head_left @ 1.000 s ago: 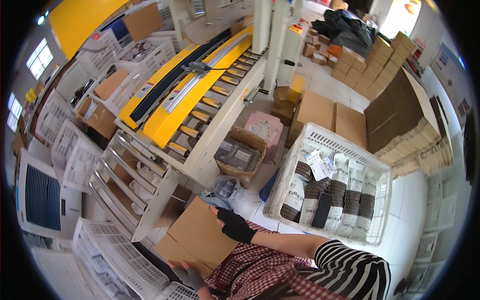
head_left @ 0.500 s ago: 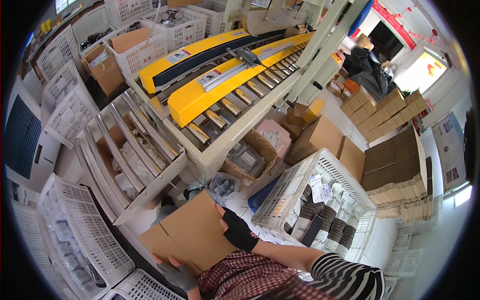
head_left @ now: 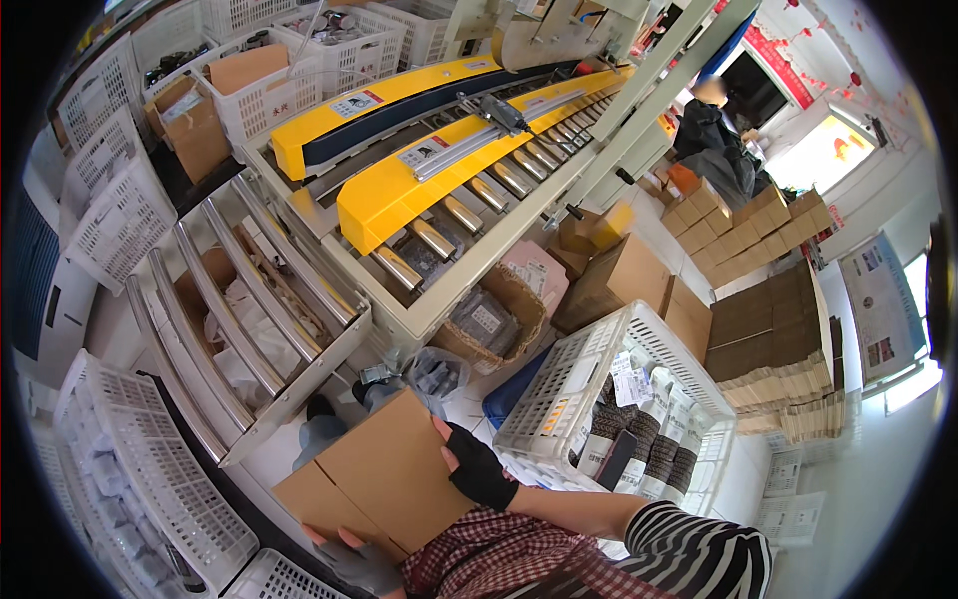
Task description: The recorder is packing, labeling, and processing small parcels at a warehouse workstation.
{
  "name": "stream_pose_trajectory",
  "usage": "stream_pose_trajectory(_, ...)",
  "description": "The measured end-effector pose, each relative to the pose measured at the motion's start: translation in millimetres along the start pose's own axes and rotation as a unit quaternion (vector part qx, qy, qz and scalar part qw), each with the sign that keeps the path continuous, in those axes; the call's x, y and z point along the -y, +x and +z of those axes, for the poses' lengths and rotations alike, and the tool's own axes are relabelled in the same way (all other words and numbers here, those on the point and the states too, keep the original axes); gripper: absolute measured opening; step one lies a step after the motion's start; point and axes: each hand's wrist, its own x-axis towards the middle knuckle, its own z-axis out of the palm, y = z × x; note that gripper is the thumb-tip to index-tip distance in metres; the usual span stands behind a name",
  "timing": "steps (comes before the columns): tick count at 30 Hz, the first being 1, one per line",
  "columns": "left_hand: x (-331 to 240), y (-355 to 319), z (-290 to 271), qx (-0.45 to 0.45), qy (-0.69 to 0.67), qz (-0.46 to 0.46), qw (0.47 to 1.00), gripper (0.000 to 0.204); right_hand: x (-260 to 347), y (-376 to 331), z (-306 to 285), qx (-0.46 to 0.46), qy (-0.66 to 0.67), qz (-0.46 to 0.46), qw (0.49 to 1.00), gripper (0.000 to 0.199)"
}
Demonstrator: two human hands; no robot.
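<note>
A flat brown cardboard carton [head_left: 384, 469] with a crease across it lies tilted in front of my checked apron. My right hand [head_left: 479, 467], in a black fingerless glove, grips its right edge, thumb on the near face. At the lower left edge, my left hand [head_left: 354, 561] in a grey glove holds the same carton with fingers over its face. The undersides of both grips are hidden behind the cardboard.
A roller conveyor [head_left: 235, 319] leads to a yellow-railed sealing machine [head_left: 399, 180] ahead. On the right stands a white crate [head_left: 559, 389] of wrapped rolls, with stacked flat cartons [head_left: 773, 349] behind. Another white crate [head_left: 170, 469] of bagged items is at left.
The view has shifted slightly. The carton stays in both hands at nearly the same tilt, and my left hand sits a little lower on it.
</note>
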Motion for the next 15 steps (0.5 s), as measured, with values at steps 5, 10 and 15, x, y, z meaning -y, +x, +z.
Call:
stream_pose_trajectory(5,3.3,-0.7,-0.1,-0.008,-0.017,0.021,1.000,0.049,7.3,0.0,-4.4,-0.006,0.009,-0.016,1.000,0.050)
stream_pose_trajectory(10,11.5,3.8,3.2,0.005,-0.021,0.015,1.000,0.050,-6.8,-0.3,8.3,-0.034,-0.012,-0.024,0.999,0.049)
stream_pose_trajectory(15,5.4,3.4,-3.6,-0.013,-0.042,0.016,0.999,0.048,16.0,4.0,-4.8,-0.043,0.022,-0.030,0.998,0.051)
